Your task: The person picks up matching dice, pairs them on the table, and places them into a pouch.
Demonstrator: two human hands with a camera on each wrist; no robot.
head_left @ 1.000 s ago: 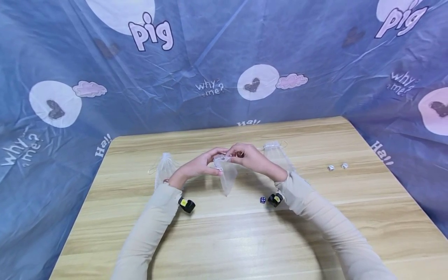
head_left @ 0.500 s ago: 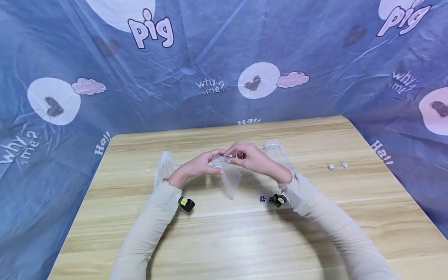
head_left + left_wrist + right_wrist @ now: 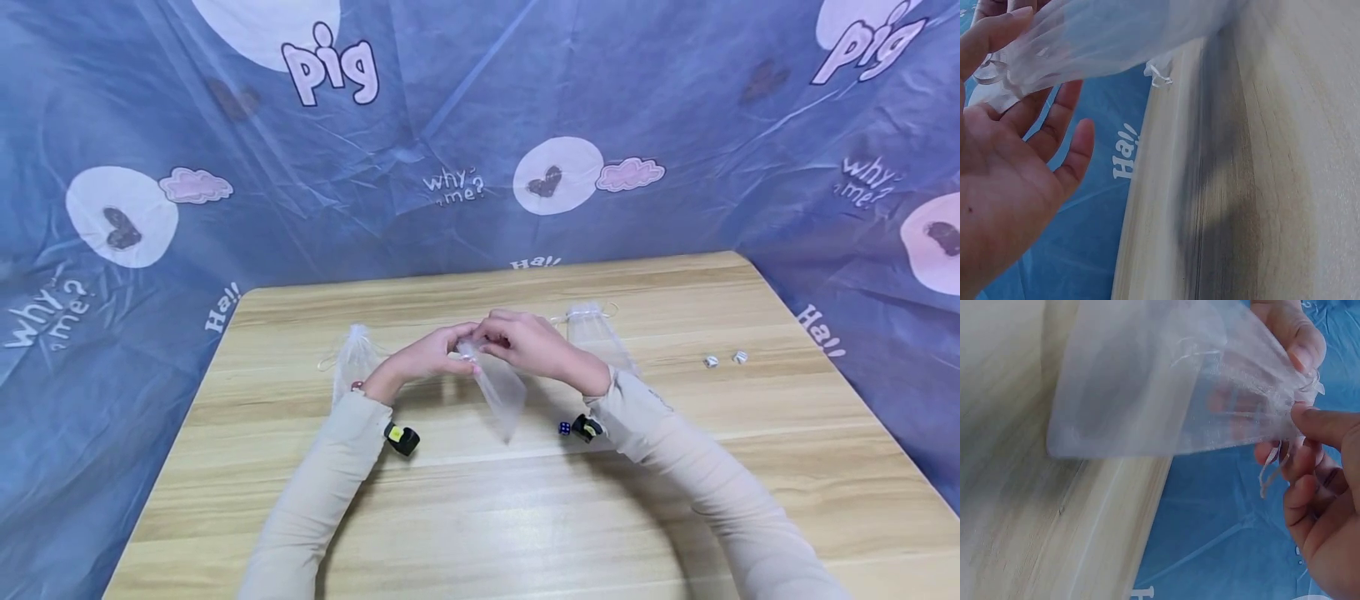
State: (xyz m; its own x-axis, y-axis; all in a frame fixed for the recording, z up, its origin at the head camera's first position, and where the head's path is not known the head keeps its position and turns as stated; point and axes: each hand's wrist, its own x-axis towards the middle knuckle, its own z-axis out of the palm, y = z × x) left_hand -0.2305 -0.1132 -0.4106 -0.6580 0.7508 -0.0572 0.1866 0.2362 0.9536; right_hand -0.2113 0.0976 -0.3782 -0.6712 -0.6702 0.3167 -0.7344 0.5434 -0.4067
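Note:
A sheer white drawstring pouch (image 3: 501, 392) hangs above the table, its closed end pointing down and toward the right. My left hand (image 3: 429, 354) grips the pouch near its mouth, the thumb on the near side. At the same gathered mouth, my right hand (image 3: 525, 343) pinches the fabric between thumb and fingertips, as the right wrist view shows with the pouch (image 3: 1141, 394) spread out flat. Loose cord ends dangle beside the fingers there. No contents can be made out inside this pouch. Whether the right hand's curled lower fingers hide anything, I cannot tell.
Another sheer pouch (image 3: 352, 358) lies at the left, with a red die (image 3: 357, 386) by my left wrist. A third pouch (image 3: 596, 337) lies behind my right forearm. A blue die (image 3: 564, 428) sits near the right wrist camera (image 3: 587, 428). Two white dice (image 3: 711, 362) lie far right.
The right hand has shifted slightly left, closing in on the pouch's mouth. The pouch's lower end has swung down and to the right. The left hand stays nearly in place.

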